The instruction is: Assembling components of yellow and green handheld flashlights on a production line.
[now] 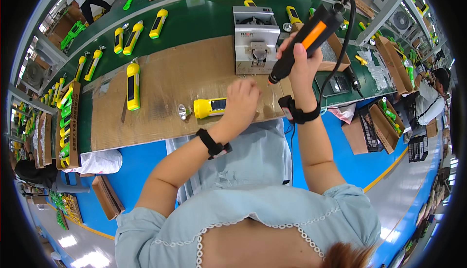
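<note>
A yellow flashlight (206, 108) with a dark panel on its side lies on the cardboard sheet. My left hand (243, 100) is closed over its right-hand end, hiding that end and the fingertips. Just left of the flashlight's wide head, apart from it, sits a shiny reflector piece (183, 112). Raised to the right, my right hand (304, 61) wraps around a black electric screwdriver (311, 36) with an orange stripe. Its tip points down and left, slightly right of my left fingers. A black cable runs from the screwdriver's top down past my right wrist.
A silver machine (255, 41) stands at the cardboard sheet's (165, 80) back edge. More yellow flashlights (133, 87) stand or lie to the left and behind. Filled cardboard boxes (74, 127) flank the green bench. A dark device (335, 84) lies at right; other people work farther off.
</note>
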Motion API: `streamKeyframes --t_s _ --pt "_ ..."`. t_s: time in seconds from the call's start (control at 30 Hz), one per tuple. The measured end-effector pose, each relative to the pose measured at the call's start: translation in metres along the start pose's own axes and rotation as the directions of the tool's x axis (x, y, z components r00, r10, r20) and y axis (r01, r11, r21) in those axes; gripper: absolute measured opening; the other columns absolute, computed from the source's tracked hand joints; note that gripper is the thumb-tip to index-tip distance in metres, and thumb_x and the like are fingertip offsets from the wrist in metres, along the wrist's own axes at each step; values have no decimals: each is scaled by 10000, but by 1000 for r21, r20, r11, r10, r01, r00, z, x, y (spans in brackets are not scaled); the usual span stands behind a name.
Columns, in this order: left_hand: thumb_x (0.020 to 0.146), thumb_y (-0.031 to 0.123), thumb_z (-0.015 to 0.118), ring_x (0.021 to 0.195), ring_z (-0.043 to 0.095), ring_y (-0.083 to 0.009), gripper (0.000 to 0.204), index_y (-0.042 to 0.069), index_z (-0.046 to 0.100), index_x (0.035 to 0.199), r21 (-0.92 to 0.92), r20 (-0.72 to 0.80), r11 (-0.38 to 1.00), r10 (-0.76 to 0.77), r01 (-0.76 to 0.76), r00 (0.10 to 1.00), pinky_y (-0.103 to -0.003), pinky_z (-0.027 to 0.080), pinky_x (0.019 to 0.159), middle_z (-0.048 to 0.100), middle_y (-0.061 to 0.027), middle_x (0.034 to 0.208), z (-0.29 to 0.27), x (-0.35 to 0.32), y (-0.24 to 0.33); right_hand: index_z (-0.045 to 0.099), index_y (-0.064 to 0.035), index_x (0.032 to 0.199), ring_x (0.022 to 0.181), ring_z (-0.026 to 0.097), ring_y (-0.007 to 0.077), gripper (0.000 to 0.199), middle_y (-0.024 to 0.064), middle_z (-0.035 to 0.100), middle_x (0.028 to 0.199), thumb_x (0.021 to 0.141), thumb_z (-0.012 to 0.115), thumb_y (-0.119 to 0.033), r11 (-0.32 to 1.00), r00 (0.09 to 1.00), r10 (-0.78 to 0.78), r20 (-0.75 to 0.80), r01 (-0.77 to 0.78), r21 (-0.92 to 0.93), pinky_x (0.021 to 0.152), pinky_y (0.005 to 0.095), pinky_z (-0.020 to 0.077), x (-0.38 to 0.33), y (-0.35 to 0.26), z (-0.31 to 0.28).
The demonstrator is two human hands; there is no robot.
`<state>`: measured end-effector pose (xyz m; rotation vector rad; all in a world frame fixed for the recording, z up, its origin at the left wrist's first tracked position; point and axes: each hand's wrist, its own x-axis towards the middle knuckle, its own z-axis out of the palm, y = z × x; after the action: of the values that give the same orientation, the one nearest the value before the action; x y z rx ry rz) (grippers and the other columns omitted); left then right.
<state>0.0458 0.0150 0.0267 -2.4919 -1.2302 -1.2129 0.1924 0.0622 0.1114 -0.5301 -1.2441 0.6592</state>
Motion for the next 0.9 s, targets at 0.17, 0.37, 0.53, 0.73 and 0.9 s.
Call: streamKeyframes --t_s 0.17,0.37,0.53,0.73,0.9 --pt "743 97 669 895 507 -310 108 115 680 849 -50 -332 994 -111 100 937 -407 404 787 560 -108 915 -8 134 -49 472 -12 978 615 567 139 327 83 594 749 839 678 -224 993 1000 30 -4 -30 111 581 263 473 -3 -1 4" --pt "763 85 642 916 563 -319 193 131 684 945 -182 -106 928 -346 324 932 -405 461 804 595 -126 901 -1 132 -97 473 18 1026 604 573 192 490 127 582 739 823 676 -379 999 999 42 -8 -42 21 543 290 480 -10 5 12" --pt "732 219 712 910 575 -308 338 67 637 1025 -266 282 876 -329 403 901 -385 469 809 595 -143 949 -68 33 -95 478 21 1000 598 573 198 539 126 565 732 813 669 -447 996 998 59 -32 -57 63 538 293 483 -13 1 19" --pt "614 320 805 1001 519 -316 538 65 603 1043 -147 408 926 -263 348 874 -394 397 879 577 -111 1002 -81 -61 -78 490 -2 994 597 584 191 465 115 585 723 825 664 -399 944 991 129 44 -136 299 536 290 486 -27 -3 70" --pt "616 252 787 943 500 -321 467 70 579 992 -90 220 956 -255 280 941 -403 392 808 531 -112 949 -68 -71 -80 487 -7 1018 609 589 195 537 119 591 731 790 697 -444 921 966 130 224 -201 333 561 300 492 -50 5 106"
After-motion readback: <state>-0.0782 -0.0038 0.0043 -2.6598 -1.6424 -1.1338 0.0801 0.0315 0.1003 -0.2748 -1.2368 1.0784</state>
